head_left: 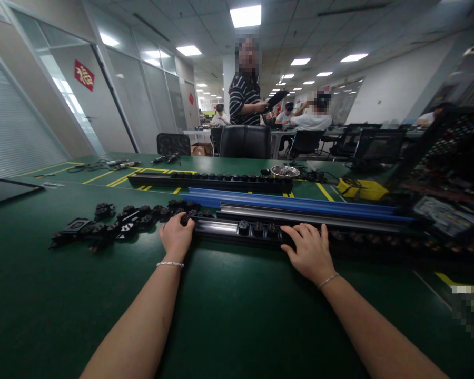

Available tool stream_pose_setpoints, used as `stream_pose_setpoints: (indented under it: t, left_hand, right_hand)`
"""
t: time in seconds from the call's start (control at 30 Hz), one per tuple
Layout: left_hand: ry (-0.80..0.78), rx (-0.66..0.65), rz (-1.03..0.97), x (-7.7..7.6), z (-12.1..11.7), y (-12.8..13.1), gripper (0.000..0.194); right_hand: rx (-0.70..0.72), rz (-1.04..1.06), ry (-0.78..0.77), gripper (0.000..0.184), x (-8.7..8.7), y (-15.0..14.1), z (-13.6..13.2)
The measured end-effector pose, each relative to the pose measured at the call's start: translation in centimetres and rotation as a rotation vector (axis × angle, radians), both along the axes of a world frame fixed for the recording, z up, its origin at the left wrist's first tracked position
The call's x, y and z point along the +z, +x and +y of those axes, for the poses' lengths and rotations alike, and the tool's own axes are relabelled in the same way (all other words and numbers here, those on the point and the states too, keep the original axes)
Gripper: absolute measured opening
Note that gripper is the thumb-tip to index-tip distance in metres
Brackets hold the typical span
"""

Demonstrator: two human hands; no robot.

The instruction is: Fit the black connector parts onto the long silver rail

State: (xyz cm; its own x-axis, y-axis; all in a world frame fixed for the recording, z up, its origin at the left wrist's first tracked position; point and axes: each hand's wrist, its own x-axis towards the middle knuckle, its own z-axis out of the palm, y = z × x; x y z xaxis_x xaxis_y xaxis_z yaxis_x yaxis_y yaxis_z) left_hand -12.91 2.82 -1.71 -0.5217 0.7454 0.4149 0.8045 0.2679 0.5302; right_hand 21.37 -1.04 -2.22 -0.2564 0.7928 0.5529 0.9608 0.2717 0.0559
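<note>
In front of me lies a long black track rail point(221, 228) with a silvery channel, and several round black socket modules point(257, 228) sit along it. My left hand point(176, 237) is closed at the rail's left end, thumb and forefinger bent about a black piece there that is partly hidden. My right hand point(310, 251) grips the rail further right, its thumb on the near side and its fingers over the top beside the modules. Loose black socket modules point(142, 217) are heaped to the left of my left hand.
Behind the rail lie a blue strip point(260, 200) and another silvery rail point(268, 212). Further back are a black rail with modules point(209, 181), a metal bowl point(285, 171) and a yellow object point(361, 188). A person point(245, 97) stands beyond the green table point(229, 316).
</note>
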Motion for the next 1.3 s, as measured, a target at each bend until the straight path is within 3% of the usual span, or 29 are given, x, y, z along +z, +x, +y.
stream_pose_setpoints:
  t: [1.3]
  left_hand:
    - [0.087, 0.117, -0.239, -0.1, 0.6, -4.1, 0.042]
  right_hand:
    - [0.007, -0.009, 0.007, 0.037, -0.4, 0.3, 0.3]
